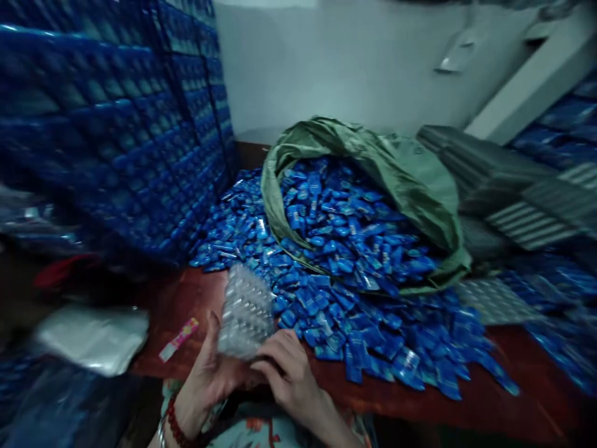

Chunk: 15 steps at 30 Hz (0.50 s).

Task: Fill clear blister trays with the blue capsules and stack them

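A clear plastic tray with rows of small cavities (246, 314) stands tilted at the table's front edge. My left hand (209, 373) supports its lower left side, thumb raised along the edge and fingers running beneath it. At the lower right corner is my right hand (286, 367), its fingers curled and pressed together; anything between them is too small to make out. Just behind the tray, many small blue packets (326, 311) lie heaped on the red table (172, 298). More of them spill from the mouth of a green sack (420, 180).
Tall stacks of blue packs (140, 137) rise at the left. A pink strip (178, 340) and clear plastic bags (96, 336) lie left of my hands. Grey trays (489, 168) are piled at the right, by more blue packs. A pale wall (349, 68) stands behind.
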Available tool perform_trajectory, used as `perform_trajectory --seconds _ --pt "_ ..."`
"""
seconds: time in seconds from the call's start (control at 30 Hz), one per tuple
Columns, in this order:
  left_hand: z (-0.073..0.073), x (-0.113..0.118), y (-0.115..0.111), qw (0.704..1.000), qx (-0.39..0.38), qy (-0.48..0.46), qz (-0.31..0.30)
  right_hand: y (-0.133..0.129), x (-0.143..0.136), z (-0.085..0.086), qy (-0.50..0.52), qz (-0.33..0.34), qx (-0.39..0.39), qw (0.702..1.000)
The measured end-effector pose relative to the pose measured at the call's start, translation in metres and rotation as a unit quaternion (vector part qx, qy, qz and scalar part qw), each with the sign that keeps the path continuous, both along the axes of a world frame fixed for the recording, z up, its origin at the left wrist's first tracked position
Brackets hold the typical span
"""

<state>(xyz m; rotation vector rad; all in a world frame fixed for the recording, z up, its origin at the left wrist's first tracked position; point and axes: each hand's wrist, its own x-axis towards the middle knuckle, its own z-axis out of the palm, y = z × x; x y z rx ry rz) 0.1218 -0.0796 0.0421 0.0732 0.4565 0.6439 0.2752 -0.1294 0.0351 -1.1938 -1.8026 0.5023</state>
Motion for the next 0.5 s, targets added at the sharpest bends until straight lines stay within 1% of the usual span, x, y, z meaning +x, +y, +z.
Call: perform_trajectory --seconds 0.07,0.17,0.23,0.27,0.37,0.43,0.5 --pt "-0.001 -0.018 -0.001 0.999 -0.009 0.015 0.044 0.015 -0.013 -0.003 0.004 0.053 -0.027 0.998" --pt "-0.005 -0.04 0.004 0.993 -0.014 0.046 0.109 0.038 -0.027 -0.002 0.033 0.126 -0.09 0.987" --pt "-0.009 -0.05 0.01 0.989 -0.017 0.069 0.13 0.054 -0.034 -0.001 0.074 0.159 -0.148 0.973" --pt "-0.011 -0.053 0.013 0.989 -0.019 0.074 0.128 0.061 -0.036 0.0 0.096 0.172 -0.18 0.964" --pt "-0.014 -0.057 0.021 0.992 -0.03 0.058 0.104 0.08 -0.04 0.001 0.168 0.191 -0.283 0.925" --pt "-0.014 -0.056 0.025 0.991 -0.052 0.043 0.118 0.089 -0.041 0.003 0.191 0.183 -0.333 0.905" --pt "-0.013 -0.056 0.027 0.987 -0.08 0.032 0.138 0.095 -0.042 0.005 0.19 0.175 -0.364 0.895"
